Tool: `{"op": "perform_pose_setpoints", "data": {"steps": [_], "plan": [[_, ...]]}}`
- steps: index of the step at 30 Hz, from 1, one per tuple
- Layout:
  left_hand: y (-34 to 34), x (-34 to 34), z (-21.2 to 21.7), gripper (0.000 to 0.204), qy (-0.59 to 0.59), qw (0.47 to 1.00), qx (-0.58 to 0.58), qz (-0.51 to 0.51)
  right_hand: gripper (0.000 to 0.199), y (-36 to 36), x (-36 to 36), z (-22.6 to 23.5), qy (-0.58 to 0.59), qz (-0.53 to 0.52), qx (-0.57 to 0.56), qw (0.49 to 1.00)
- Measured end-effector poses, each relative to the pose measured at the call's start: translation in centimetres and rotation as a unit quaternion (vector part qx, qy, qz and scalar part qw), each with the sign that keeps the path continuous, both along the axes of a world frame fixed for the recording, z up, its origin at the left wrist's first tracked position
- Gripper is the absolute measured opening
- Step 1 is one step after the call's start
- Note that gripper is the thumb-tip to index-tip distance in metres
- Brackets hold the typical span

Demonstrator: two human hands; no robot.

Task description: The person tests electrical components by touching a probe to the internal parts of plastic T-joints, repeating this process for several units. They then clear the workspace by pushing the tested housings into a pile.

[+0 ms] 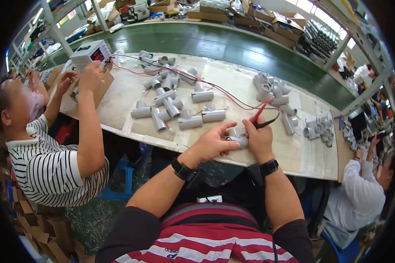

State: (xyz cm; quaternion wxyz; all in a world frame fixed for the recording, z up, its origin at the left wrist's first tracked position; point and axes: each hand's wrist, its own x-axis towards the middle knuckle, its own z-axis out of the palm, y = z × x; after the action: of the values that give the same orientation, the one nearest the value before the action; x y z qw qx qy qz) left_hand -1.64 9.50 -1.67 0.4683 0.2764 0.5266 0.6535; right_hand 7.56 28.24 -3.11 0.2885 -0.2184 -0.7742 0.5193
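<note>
Near the front edge of the table my left hand [210,142] holds a small grey tube-shaped plastic part [238,139] between thumb and fingers. Close against its right side is my right hand [260,136], its fingers closed round a red test probe [260,113] and a black test probe [267,122]. Whether the probe tips touch the part is hidden by my fingers. From the probes, a red and a black lead run left across the table to a white bench power supply [91,53] with a red display. Loose grey parts [171,107] lie ahead of my left hand.
More grey parts [267,90] are heaped at the right, with another group [319,129] near the table's right end. A co-worker in a striped shirt [52,162] reaches toward the power supply and an open carton [104,90]. Behind the table runs a green conveyor belt [197,41].
</note>
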Motion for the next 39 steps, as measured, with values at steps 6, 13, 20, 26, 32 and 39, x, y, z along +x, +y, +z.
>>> {"op": "perform_pose_setpoints", "data": {"steps": [6,13,20,26,32,39], "plan": [[0.12,0.02,-0.63,0.080,-0.012,1.000,0.003,-0.008,0.021,0.05,0.17,-0.14,-0.002,0.010,-0.031,0.999],[0.08,0.29,-0.61,0.081,-0.001,1.000,0.008,-0.002,0.021,-0.05,0.24,-0.03,0.005,0.009,-0.024,1.000],[-0.05,0.50,-0.55,0.082,0.010,1.000,0.011,0.007,0.021,0.00,0.33,-0.04,-0.006,0.006,-0.021,1.000],[-0.06,0.45,-0.60,0.081,0.017,1.000,0.007,0.009,0.021,0.05,0.25,-0.12,-0.008,0.005,-0.017,1.000],[-0.08,0.42,-0.60,0.080,0.017,1.000,0.011,0.006,0.021,0.00,0.25,-0.08,-0.007,0.002,-0.005,1.000],[-0.12,0.49,-0.55,0.078,0.016,1.000,0.011,0.009,0.021,-0.02,0.20,-0.05,0.000,0.002,0.003,1.000]]}}
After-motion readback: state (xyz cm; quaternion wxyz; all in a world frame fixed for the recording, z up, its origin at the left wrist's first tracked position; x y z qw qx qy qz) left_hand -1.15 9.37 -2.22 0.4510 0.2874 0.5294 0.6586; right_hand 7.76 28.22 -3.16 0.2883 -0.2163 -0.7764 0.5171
